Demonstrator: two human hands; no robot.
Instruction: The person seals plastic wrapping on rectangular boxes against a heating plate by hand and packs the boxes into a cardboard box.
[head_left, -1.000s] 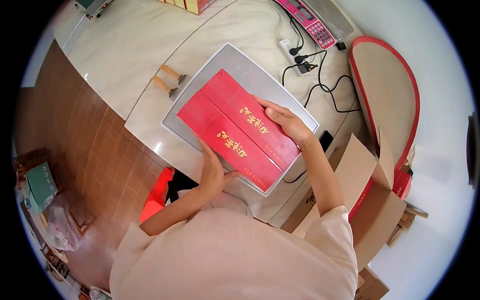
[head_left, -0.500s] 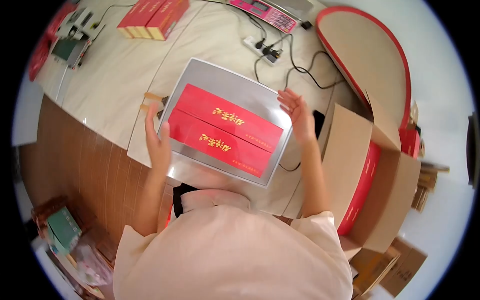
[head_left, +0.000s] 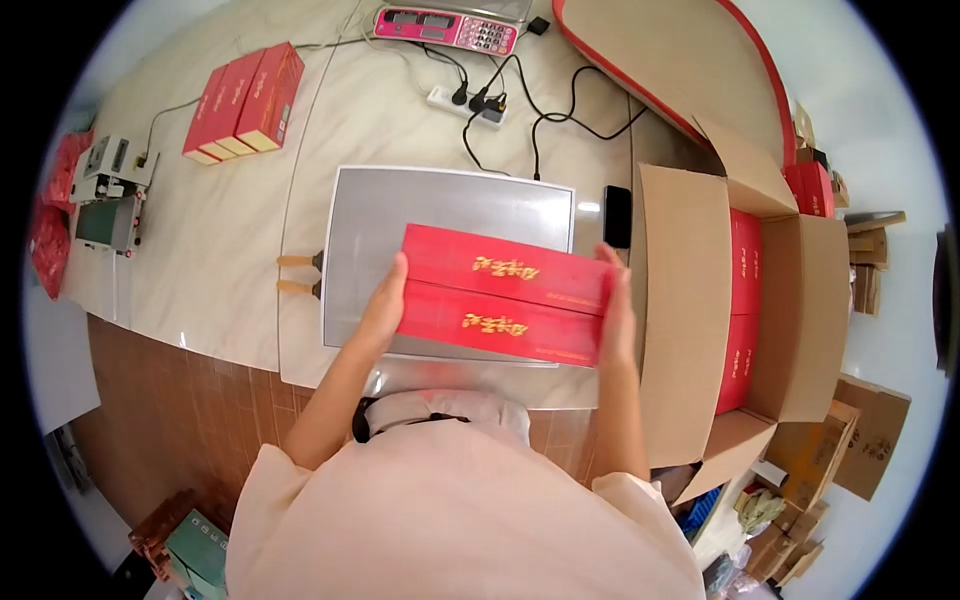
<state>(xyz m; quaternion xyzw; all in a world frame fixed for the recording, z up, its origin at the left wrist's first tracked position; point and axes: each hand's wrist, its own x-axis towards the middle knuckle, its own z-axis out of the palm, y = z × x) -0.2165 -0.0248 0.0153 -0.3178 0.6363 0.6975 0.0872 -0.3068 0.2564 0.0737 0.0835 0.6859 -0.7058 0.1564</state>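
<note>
"Two red boxes (head_left: 480, 318) have shifted rightward over the grey panel (head_left: 370, 230), clamped between left hand (head_left: 385, 305) and right hand (head_left: 620, 315)."

"And the carton (head_left: 680, 310)?"

"Two red packs (head_left: 743, 262) show; its walls hide the rest."

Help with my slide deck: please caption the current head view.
Left hand and right hand hold two red boxes by the ends over a gray panel, beside an open carton.
</note>
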